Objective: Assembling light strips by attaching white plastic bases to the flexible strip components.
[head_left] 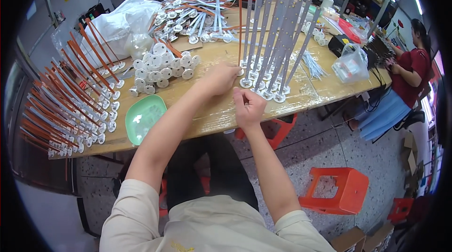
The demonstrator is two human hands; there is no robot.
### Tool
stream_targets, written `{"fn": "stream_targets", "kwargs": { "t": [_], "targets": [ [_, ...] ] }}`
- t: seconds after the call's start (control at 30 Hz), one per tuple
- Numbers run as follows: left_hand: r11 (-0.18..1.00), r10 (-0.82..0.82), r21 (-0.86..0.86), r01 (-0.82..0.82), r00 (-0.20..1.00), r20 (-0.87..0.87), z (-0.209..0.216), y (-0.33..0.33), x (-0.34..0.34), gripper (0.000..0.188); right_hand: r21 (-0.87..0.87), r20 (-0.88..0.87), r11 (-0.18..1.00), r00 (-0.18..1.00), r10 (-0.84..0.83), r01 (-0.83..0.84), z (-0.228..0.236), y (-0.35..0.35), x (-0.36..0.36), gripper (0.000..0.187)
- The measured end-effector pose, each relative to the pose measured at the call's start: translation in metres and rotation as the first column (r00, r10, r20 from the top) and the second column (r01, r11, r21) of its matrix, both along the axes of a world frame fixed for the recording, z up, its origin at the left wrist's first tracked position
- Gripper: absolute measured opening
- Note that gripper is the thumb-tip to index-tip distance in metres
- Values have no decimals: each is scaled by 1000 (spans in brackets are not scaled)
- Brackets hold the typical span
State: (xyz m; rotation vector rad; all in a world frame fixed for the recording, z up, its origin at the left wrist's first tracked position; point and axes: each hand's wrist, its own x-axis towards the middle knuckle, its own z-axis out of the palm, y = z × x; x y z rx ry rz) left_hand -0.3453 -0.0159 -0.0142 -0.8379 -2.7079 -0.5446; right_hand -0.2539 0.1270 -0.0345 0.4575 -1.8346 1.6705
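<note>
My left hand [223, 79] is closed, its fingertips at the white round base of an upright orange strip [240, 26]. Just in front and to the right, my right hand [250, 108] is curled with the thumb raised; whatever its fingers hold, if anything, is hidden. Right beside both hands stands a tight cluster of tall grey dotted strips [269, 31], each upright on a round white base [246, 82]. A few of these bases sit within a finger's length of my right hand.
Rows of orange and white strips [70, 96] on bases fill the table's left end. A green tray [145, 116], stacked white discs [162, 66] and a heap of loose strips [197, 14] lie nearby. Red stools [346, 188] stand below. Another person [412, 73] works at right.
</note>
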Motion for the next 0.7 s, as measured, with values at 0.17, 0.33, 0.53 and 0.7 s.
{"fn": "stream_targets", "kwargs": {
  "t": [0.17, 0.33, 0.53, 0.7],
  "targets": [
    [960, 186, 243, -135, 963, -197, 17, -3, 48, 13, 222, -67, 969, 993, -95, 108, 7, -5, 7, 22],
    [912, 337, 337, -235, 896, -288, 46, 3, 156, 23, -41, 154, 999, 988, -1, 8, 22, -8, 35, 30],
    [968, 176, 232, -100, 926, -334, 44, -9, 302, 23, 221, 293, 873, 883, 366, -435, 54, -9, 141, 31],
    [998, -9, 64, 28, 959, -283, 34, -24, 361, 14, 322, 251, 780, 843, 476, -536, 42, -7, 204, 7]
  ]
}}
